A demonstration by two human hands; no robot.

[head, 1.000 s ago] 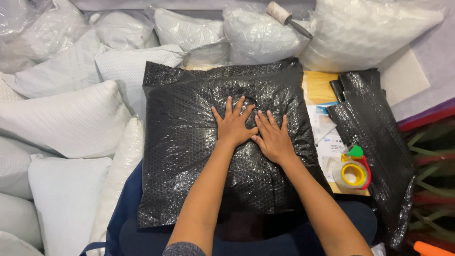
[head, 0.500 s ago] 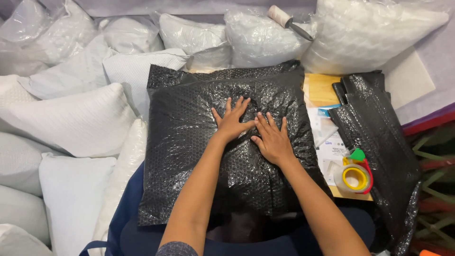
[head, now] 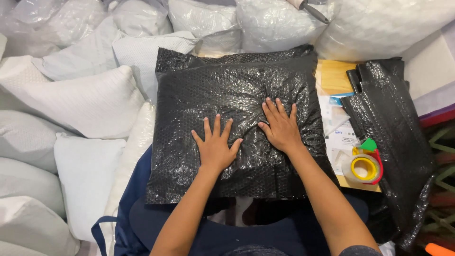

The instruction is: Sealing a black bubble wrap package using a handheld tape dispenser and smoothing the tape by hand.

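Black bubble-wrap package point(head: 237, 118) lies on the table before the person. Both hands have moved apart since earlier: left hand point(head: 215, 147) and right hand point(head: 280, 127) press flat, fingers spread, holding nothing. 1 yellow tape roll point(head: 365, 168) nearby.

White pillows point(head: 85, 102) crowd left; tape dispenser point(head: 366, 166) beside folded black bags point(head: 393, 137).

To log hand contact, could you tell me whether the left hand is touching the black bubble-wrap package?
Touching: the head view shows the left hand pressed flat, fingers spread, on the black bubble-wrap package.
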